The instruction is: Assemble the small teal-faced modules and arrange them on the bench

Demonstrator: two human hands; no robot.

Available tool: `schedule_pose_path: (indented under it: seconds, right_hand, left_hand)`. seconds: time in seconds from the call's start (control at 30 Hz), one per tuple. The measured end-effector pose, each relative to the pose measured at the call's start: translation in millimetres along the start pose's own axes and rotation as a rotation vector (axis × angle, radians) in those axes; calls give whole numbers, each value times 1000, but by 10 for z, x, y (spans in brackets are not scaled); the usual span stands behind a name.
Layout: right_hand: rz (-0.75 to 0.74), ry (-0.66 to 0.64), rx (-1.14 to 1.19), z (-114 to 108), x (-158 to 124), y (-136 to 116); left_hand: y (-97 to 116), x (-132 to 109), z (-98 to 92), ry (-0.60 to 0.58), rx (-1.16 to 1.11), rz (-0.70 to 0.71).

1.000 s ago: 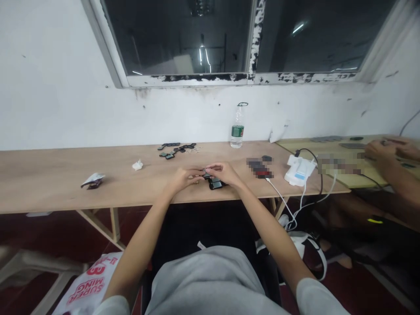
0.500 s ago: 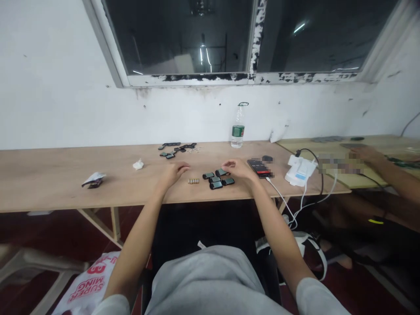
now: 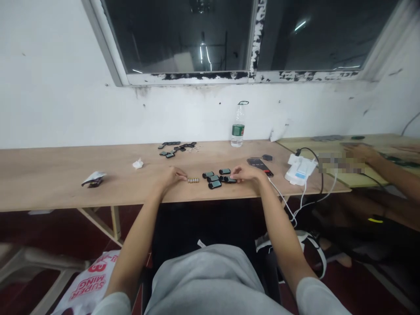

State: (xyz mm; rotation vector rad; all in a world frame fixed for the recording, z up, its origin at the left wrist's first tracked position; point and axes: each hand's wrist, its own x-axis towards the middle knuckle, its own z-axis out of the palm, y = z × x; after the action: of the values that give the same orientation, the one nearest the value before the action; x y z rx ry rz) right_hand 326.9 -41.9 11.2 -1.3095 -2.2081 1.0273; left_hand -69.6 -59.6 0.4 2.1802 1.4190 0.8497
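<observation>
Several small dark devices with teal screens (image 3: 214, 178) lie grouped on the wooden table (image 3: 59, 175) in front of me. My right hand (image 3: 248, 173) rests just right of them, its curled fingertips closed on the rightmost device (image 3: 229, 179). A short row of small brass pieces (image 3: 193, 180) lies left of the group. My left hand (image 3: 170, 176) lies flat on the table beside them, fingers stretched toward the brass pieces and holding nothing.
Farther back lie more dark devices (image 3: 175, 149), a water bottle (image 3: 237, 130), a crumpled tissue (image 3: 138, 164) and a wrapper (image 3: 93, 179). A phone (image 3: 259, 165) and a white charger box (image 3: 300, 169) with cables sit right. Another person's arm (image 3: 380, 164) works at the adjoining table.
My hands were together over the devices, then parted. The left hand came back down beside the brass pieces. The right hand set one device at the back and dropped onto the rightmost one.
</observation>
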Motion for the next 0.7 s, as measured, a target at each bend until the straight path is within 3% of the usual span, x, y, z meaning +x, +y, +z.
schedule_pose_path:
  seconds: [0.27,0.7]
  right_hand:
    - [-115,32,-86,31,76,52]
    - [-185,-173,52,-49,-70,-58]
  left_hand:
    - [22,-16,1,-31,21,0]
    - [24,-11,-19,-100,4,5]
